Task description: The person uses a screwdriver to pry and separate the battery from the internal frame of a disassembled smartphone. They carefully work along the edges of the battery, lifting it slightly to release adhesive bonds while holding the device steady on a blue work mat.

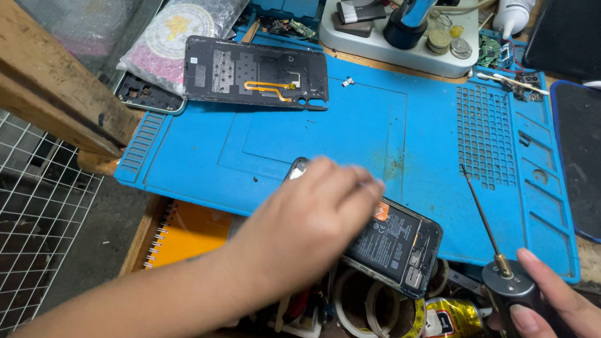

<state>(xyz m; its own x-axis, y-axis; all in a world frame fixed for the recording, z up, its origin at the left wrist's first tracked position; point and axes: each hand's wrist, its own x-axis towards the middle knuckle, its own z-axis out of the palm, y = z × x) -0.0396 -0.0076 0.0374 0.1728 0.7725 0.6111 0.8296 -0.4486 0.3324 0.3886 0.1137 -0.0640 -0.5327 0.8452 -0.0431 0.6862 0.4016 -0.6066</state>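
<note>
An opened phone (391, 243), its back removed so the dark battery and circuit parts show, lies low in the middle of the frame, hanging over the near edge of a blue silicone mat (407, 130). The left hand (309, 223) lies across the phone's upper end, fingers (355, 180) spread flat on it and pressing rather than curled around it; motion blur softens them. At the lower right the right hand (556, 306) has its fingers wrapped around a grey cylindrical electric screwdriver (508, 285), whose thin metal bit points up and left over the mat, well apart from the phone.

The mat is matte, with moulded ribs, a square grid and small tray pockets. Near the top left of it rests the detached dark back cover (256, 73) with an orange flex strip. Below the phone, tape rolls (368, 315) and a yellow packet crowd the surface edge. An orange spiral notebook (188, 235) peeks out under the mat, lower left, beside a white wire grid (26, 235).
</note>
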